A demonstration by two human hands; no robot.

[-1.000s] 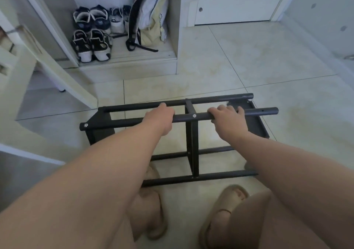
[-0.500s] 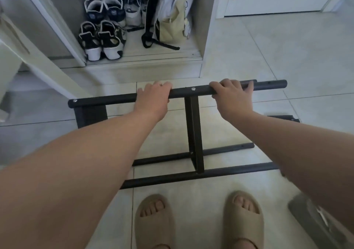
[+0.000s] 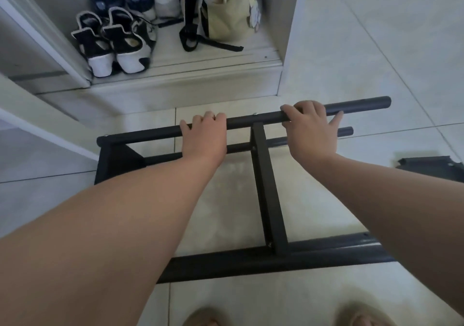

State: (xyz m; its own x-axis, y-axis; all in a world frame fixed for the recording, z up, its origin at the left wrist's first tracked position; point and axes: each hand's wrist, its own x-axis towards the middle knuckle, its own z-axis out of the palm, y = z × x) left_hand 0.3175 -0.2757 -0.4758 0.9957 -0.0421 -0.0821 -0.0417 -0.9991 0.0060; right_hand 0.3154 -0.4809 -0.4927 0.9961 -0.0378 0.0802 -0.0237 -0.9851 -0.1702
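Both hands are gripping the top bar [image 3: 150,133] of a black metal rack frame [image 3: 269,187]: the left hand [image 3: 204,135] and the right hand [image 3: 311,129] are curling their fingers over it, 1 on each side of the centre post. The frame is standing on the tiled floor [image 3: 376,49] just before the closet with shoes [image 3: 113,47]. It looks like positioning is underway. Next, it probably needs steadying level so that the loose black panel [image 3: 431,168] can be fitted.

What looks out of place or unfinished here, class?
The rack has an end panel only on its left; its right rod ends stick out bare, and a loose black panel lies apart on the floor at right.
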